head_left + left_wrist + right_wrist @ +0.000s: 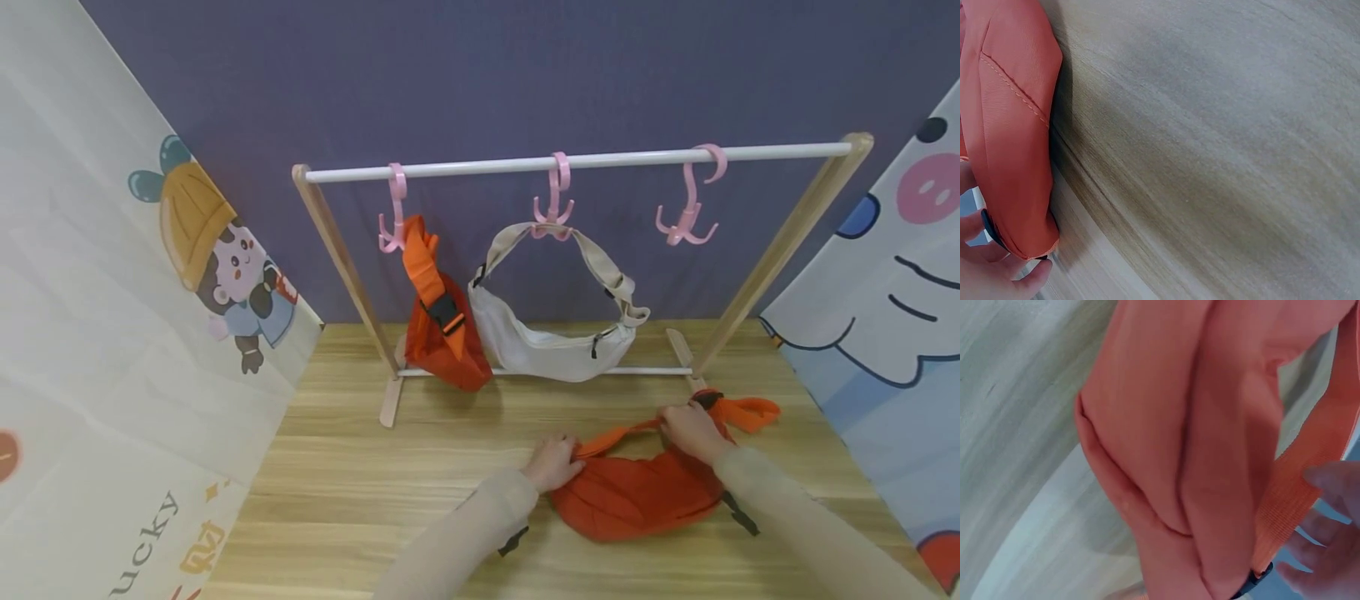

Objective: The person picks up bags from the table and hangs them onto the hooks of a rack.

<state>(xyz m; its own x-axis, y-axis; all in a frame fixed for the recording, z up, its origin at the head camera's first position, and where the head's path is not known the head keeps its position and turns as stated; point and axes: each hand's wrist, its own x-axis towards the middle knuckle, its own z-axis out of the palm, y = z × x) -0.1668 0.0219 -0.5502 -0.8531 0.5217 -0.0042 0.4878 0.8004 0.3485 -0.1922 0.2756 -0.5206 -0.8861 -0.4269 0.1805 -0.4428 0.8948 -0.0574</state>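
A red waist bag (637, 496) with an orange strap (750, 412) lies on the wooden table in the head view. My left hand (553, 463) grips its left end; in the left wrist view the thumb and fingers (969, 225) close round that tip, beside a dark trim. My right hand (692, 430) holds the strap side near the right end. One fingertip of it overlaps the orange webbing (1300, 494) in the right wrist view, while part of the hand is cut off by the frame. Strap loops stick out to the right of this hand.
Behind the hands stands a rack with a white rail (480, 167) and wooden legs. Pink hooks hang on it: the left carries another red waist bag (450, 350), the middle a white waist bag (547, 354). The right pink hook (686, 217) hangs bare. Printed cloths flank both sides.
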